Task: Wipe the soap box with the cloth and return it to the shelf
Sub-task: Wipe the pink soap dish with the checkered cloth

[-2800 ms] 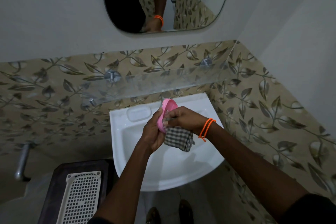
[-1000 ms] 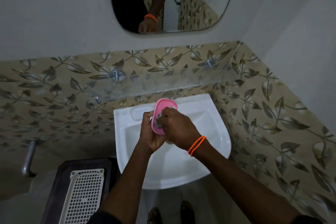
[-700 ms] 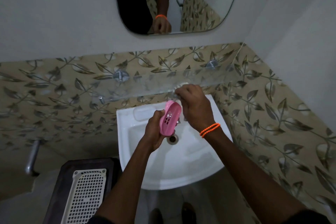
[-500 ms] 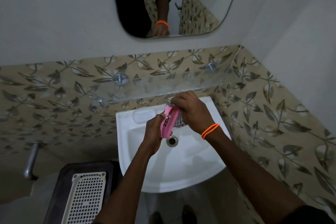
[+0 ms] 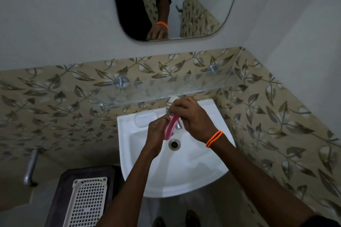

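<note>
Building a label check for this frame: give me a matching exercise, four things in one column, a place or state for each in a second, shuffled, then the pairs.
Things:
1. pink plastic soap box
2. clear glass shelf
3. white perforated plastic basket
4. orange beaded bracelet

Places or states:
A. on the right wrist
B. fixed to the leaf-patterned tiles above the white ceramic basin
C. held on edge in the left hand
D. on the dark stand left of the basin

Pairs: 1-C, 2-B, 3-D, 4-A
</note>
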